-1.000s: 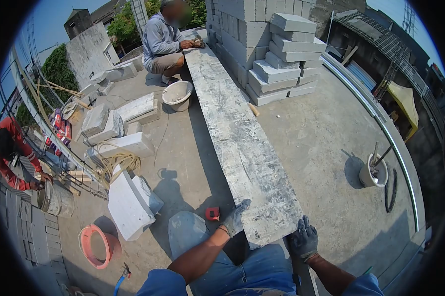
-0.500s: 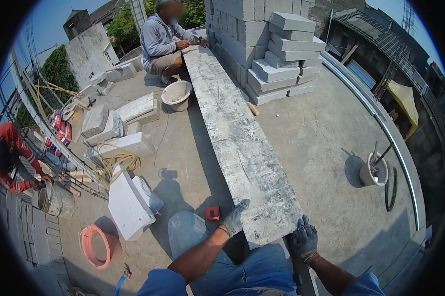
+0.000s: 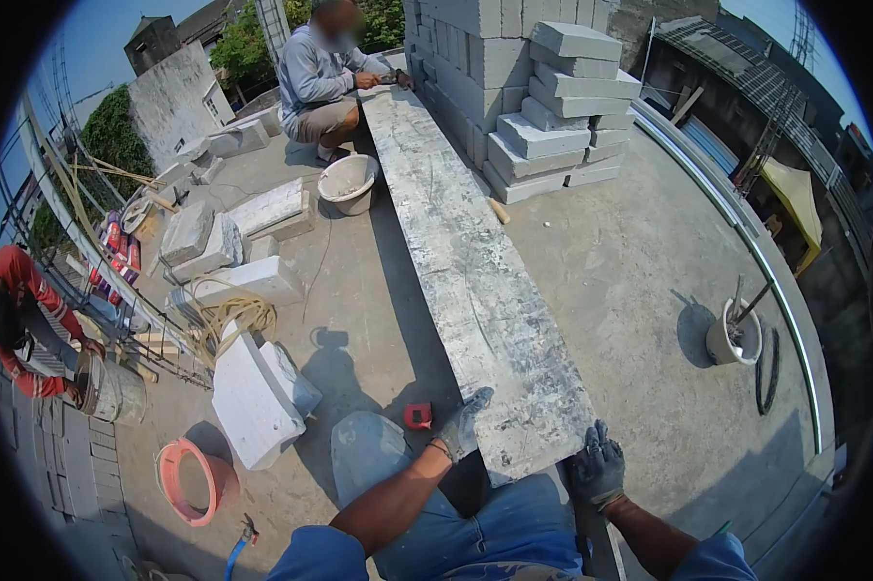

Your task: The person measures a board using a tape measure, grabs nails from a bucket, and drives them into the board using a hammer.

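A long, flat board (image 3: 499, 320), grey-white and blotched with cement, runs from my knees towards a crouching person at its far end. My left hand (image 3: 466, 423), in a grey glove, grips the left edge near the close end, its thumb on the top face. Against the right edge by the near corner, my gloved right hand (image 3: 599, 467) holds the board, with several fingers showing beside it. Parts of both hands under the board are hidden. On the floor left of my left hand lies a red tape measure (image 3: 418, 415).
Grey blocks (image 3: 552, 145) are stacked at the far right. To the left are a white block (image 3: 257, 407), an orange bucket (image 3: 225, 484), a hammer (image 3: 249, 532) and a person in red at a bucket (image 3: 117, 387). A pail (image 3: 734, 341) stands right; another bucket (image 3: 354, 198) stands beside the board.
My hands and the board stay nearly in place. The crouching person's head has lowered slightly, and the person in red has shifted a little over the bucket.
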Motion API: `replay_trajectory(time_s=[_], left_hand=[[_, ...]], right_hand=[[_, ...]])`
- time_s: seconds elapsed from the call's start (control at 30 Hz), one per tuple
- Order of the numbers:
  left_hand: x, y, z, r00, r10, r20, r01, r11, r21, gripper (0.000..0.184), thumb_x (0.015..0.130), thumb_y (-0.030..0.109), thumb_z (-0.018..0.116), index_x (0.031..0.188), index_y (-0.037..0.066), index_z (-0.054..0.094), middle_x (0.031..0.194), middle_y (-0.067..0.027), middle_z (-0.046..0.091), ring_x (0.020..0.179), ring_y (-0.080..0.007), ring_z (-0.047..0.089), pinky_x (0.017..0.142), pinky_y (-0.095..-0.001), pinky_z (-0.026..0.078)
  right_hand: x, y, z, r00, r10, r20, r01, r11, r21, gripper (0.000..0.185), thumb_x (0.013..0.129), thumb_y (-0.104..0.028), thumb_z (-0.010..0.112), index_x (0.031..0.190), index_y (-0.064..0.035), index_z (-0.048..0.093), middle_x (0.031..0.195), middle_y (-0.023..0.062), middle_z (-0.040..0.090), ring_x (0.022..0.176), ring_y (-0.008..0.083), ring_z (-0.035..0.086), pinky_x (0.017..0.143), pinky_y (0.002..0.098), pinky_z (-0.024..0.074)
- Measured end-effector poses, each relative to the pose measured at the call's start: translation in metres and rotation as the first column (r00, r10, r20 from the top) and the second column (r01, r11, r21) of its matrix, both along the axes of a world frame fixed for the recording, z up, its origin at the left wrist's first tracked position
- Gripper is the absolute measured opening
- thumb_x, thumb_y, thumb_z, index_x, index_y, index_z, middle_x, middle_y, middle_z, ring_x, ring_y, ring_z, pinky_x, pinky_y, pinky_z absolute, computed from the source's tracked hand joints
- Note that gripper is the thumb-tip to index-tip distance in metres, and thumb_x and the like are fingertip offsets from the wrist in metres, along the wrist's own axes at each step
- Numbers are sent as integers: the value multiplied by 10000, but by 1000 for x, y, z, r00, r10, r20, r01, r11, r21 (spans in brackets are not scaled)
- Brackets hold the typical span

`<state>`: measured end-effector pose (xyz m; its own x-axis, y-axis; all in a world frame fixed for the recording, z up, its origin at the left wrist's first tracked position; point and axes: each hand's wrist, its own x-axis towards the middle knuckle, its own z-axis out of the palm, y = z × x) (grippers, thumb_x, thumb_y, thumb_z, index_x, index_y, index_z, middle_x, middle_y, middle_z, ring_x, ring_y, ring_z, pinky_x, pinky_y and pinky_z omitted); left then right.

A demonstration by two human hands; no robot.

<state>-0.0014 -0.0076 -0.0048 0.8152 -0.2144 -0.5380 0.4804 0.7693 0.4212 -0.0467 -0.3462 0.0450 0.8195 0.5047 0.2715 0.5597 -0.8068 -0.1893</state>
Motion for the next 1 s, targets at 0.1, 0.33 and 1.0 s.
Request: replay_trajectory(time_s=[0.1, 0.33, 1.0], left_hand=[[2, 0, -1, 1000, -1, -12, 2, 1000, 25, 547, 987, 244, 607, 1487, 77, 460, 1514, -32, 477, 1398, -173, 431, 1149, -374, 376], [4, 2, -9, 1000, -7, 15, 7, 1000, -4, 537, 995, 236, 600, 1487, 74, 457, 1518, -26, 475, 1389, -175, 449, 1144, -384, 385], [3, 1, -16, 1000, 8, 10, -8, 998, -56, 522, 987, 257, 636, 1438, 49, 476, 1364, -98, 588, 1234, -264, 593, 1058, -444, 483]], right_hand=[[0, -5, -7, 1000, -11, -14, 11, 1000, 5, 491, 861, -240, 598, 1252, 58, 578, 1426, 308, 492, 1340, 482, 472, 934, 539, 435], [-1, 6, 8, 998, -56, -42, 59, 995, 78, 533, 848, -231, 598, 1284, 73, 560, 1431, 312, 488, 1336, 480, 477, 938, 536, 435], [1, 8, 15, 1000, 3, -14, -3, 1000, 25, 502, 851, -217, 605, 1268, 60, 576, 1423, 310, 495, 1320, 487, 488, 930, 542, 444]])
